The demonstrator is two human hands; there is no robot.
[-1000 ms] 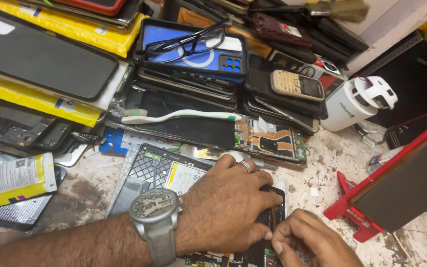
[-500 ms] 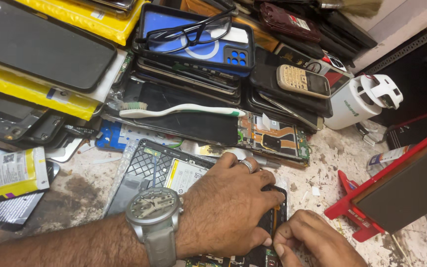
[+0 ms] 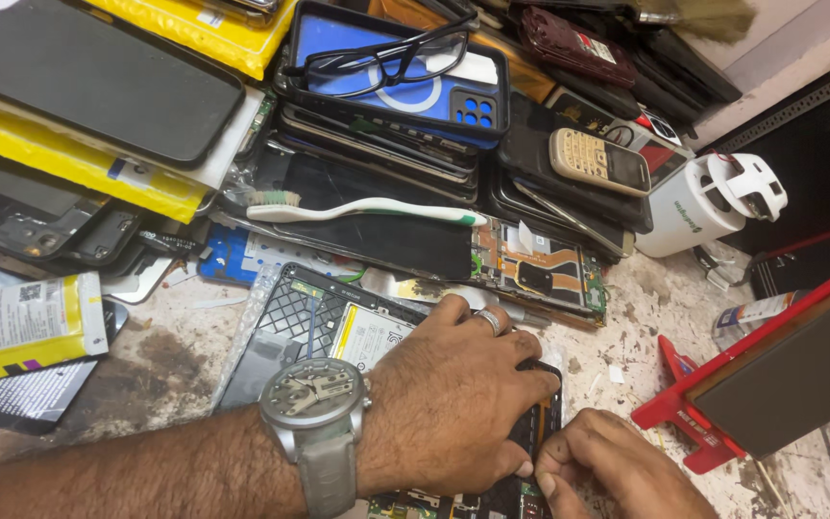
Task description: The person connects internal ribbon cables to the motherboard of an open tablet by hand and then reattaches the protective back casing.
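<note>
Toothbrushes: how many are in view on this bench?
1. The white toothbrush with green trim lies flat on a dark phone panel, beyond the left hand. More could be hidden under the piles.
</note>
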